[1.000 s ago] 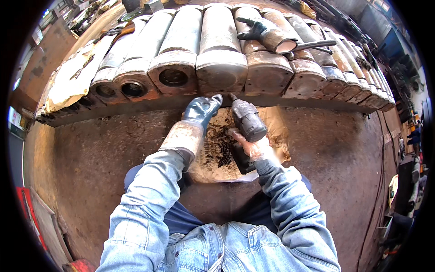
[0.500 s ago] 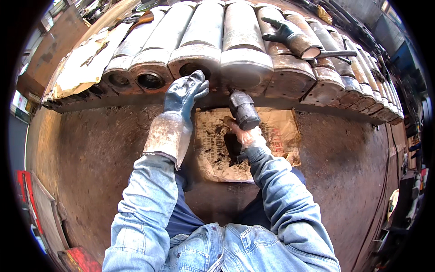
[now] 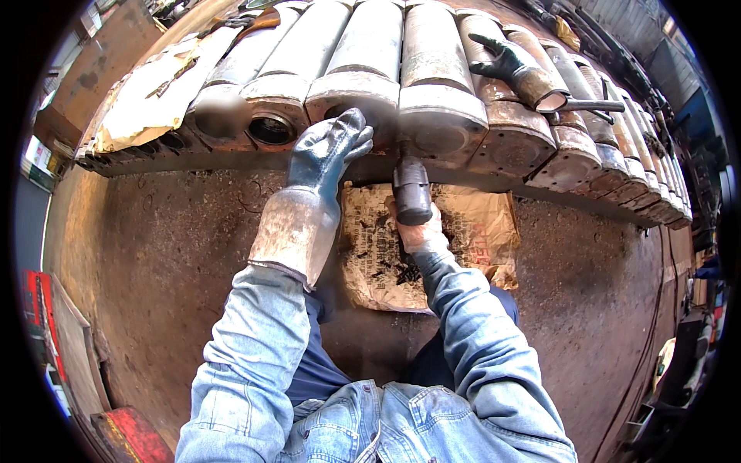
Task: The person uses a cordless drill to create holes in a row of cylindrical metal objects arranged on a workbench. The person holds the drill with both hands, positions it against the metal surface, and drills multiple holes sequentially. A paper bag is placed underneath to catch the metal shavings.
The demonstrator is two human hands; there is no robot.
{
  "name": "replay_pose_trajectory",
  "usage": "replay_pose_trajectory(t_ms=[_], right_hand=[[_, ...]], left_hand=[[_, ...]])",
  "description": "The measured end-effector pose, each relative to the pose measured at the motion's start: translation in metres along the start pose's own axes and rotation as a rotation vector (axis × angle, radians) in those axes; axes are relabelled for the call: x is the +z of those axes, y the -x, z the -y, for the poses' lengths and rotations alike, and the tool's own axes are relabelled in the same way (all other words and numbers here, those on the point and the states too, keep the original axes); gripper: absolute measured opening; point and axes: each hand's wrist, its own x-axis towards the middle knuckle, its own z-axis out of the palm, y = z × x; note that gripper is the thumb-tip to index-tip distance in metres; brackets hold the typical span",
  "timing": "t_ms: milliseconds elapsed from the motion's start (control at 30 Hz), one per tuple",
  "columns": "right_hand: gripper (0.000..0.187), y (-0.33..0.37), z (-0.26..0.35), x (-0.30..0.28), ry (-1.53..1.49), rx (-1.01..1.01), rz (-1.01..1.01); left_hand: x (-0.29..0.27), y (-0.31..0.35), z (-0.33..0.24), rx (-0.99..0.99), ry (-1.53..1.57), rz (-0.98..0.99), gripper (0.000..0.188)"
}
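A row of heavy metal cylinders with blocky flanged ends lies in front of me. My left hand (image 3: 326, 150), in a dark blue coated glove with a stained pale cuff, is raised at the flanged end of one cylinder (image 3: 351, 89). Its fingers are bent together; whatever they hold, if anything, is hidden. My bare right hand (image 3: 421, 231) grips a dark pistol-grip impact wrench (image 3: 412, 193) from below. The wrench's nose points away from me, at the lower edge of the neighbouring cylinder's end (image 3: 440, 127); whether they touch is unclear.
A stained paper sack (image 3: 478, 231) lies on the brown floor (image 3: 185, 255) between my knees and the row. On the right-hand cylinders rest a spare dark glove (image 3: 513, 69) and a bar (image 3: 594, 105). Brown paper (image 3: 147, 108) covers cylinders at left. A red object (image 3: 139, 436) sits lower left.
The view has shifted, so the cylinders appear farther right. The wrench has swung from slanting to nearly straight ahead. My left hand stays at the same cylinder end.
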Motion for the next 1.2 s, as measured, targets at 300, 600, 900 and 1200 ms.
replay_pose_trajectory(t_ms=[300, 600, 900, 1200], right_hand=[[0.021, -0.042, -0.056, 0.033, -1.497, 0.23, 0.102], [0.025, -0.041, -0.068, 0.036, -0.506, -0.069, -0.078], [0.048, -0.007, -0.006, -0.027, 0.37, -0.205, -0.082], [0.073, 0.007, -0.007, -0.042, 0.218, -0.038, 0.08]], left_hand=[[-0.008, -0.001, 0.002, 0.003, 0.002, 0.007, 0.055], [-0.013, -0.009, 0.013, 0.003, 0.021, 0.011, 0.05], [-0.001, -0.002, 0.012, -0.169, -0.174, -0.015, 0.06], [-0.007, -0.032, 0.039, -0.404, -0.431, -0.008, 0.072]])
